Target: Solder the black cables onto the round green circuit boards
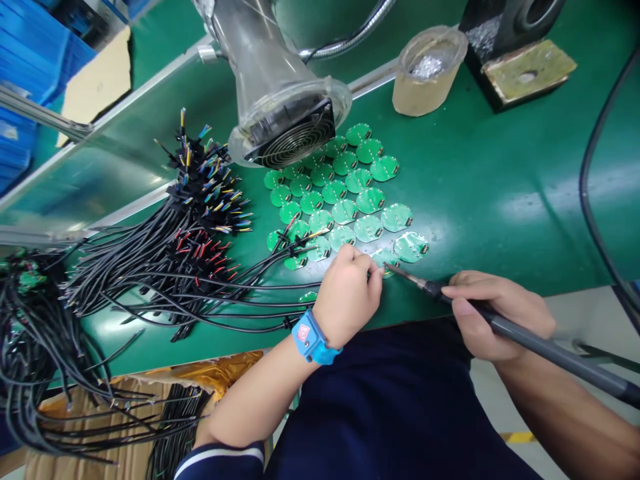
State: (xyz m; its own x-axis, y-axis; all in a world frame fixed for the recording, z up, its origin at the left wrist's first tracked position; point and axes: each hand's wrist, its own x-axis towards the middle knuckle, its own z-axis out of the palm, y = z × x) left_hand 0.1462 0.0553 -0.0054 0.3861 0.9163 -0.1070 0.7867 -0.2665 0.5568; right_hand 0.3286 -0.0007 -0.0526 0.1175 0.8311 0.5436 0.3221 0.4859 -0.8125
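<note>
My left hand (347,293), with a blue wrist strap (313,339), is closed in a pinch over a small round green circuit board (385,257) near the table's front edge; what its fingers hold is hidden. My right hand (495,313) grips a grey soldering iron (530,340) like a pen, with the tip (390,268) resting at that same board. Several more round green boards (345,190) lie in rows just behind it. Black cables with coloured stripped ends (200,220) spread across the table to the left, some reaching toward my left hand.
A clear fume extractor with a fan grille (293,137) hangs over the boards. A cloudy plastic cup of metal bits (427,70) and a soldering stand with a yellowed sponge (527,70) sit at the back right. More cables fill a cardboard box (125,413) at the lower left.
</note>
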